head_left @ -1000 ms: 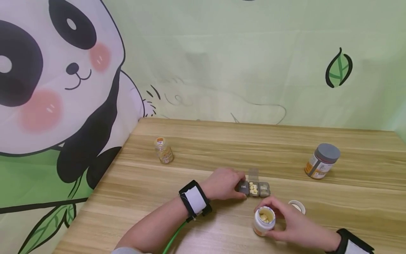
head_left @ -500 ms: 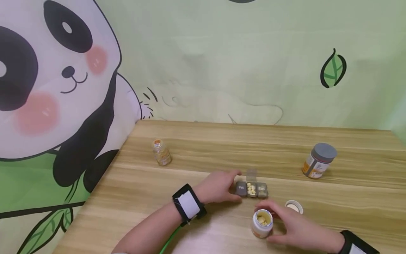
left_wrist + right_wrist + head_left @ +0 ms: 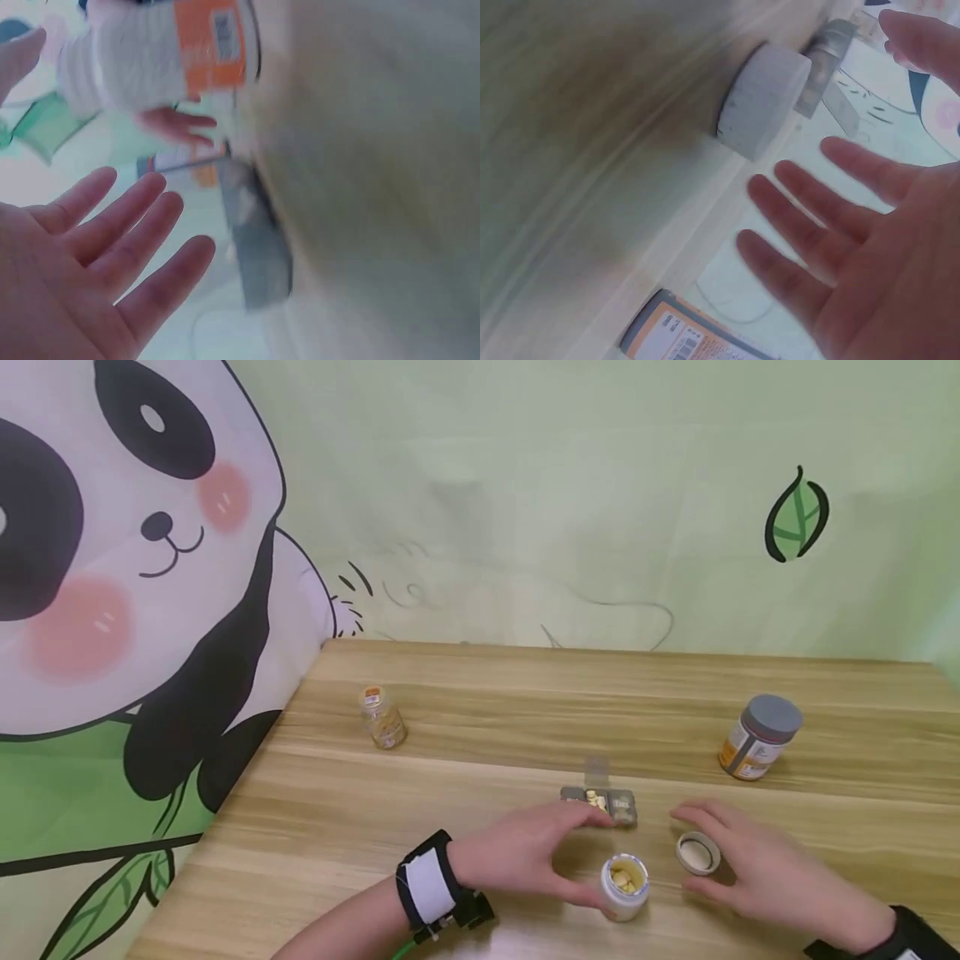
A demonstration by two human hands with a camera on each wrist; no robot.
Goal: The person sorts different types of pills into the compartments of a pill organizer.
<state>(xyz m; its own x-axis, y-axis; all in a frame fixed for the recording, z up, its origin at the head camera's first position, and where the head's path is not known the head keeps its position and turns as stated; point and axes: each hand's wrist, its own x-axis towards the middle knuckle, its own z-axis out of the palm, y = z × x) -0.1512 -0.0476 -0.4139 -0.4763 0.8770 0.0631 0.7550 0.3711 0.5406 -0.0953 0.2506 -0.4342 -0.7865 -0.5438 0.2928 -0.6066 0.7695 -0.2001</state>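
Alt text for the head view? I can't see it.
Left hand beside an open white bottle of tablets, right hand spread near a loose cap; beyond on the table, a pill organizer, clear jar and grey-lidded jar.

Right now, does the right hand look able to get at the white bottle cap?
Probably yes: the right hand is open right beside the white bottle cap, and nothing visible stands between them.

White bottle (image 3: pixel 154 60): barcode (image 3: pixel 224 35), there!
Pill box (image 3: pixel 623 807): lettering too faint!
Jar (image 3: pixel 761 739) toward table's (image 3: pixel 480 710) right edge: another barcode (image 3: pixel 682 350), blurred print.
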